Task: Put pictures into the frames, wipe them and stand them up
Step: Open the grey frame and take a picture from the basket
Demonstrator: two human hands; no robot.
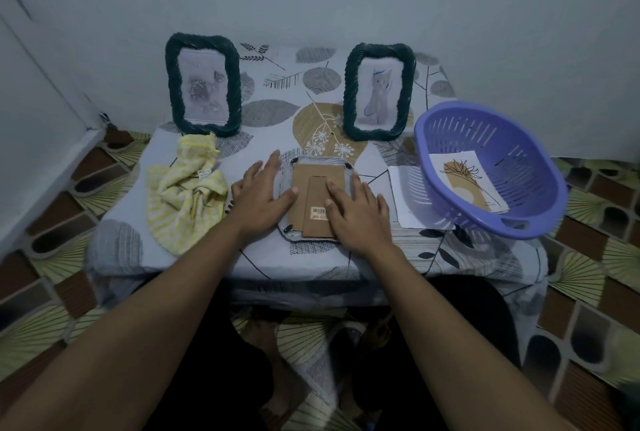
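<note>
Your two bare forearms reach from the bottom edge toward the middle of the surface (277, 111), which is covered by a cloth with a leaf pattern. Your left hand (261, 193) lies flat on the left side of the face-down frame (304, 184), its fingers (266, 163) straight and spread apart, and the thumb touches the brown back board. Your right hand (356, 212) rests flat on the right side of the same frame, the fingers straight and a little apart, and they grip nothing; one of them lies on the stand flap (317, 208), which carries a barcode sticker. Just left of your left hand a yellow striped cloth (187, 191) lies crumpled. At the back, two dark green frames stand upright with pictures inside: the left standing frame (203, 85) behind the cloth and the right standing frame (379, 92) beside the purple basket (519, 160). The basket is tilted and holds a loose picture (464, 181) of a plant. A white sheet (408, 198) lies partly under the basket.
</note>
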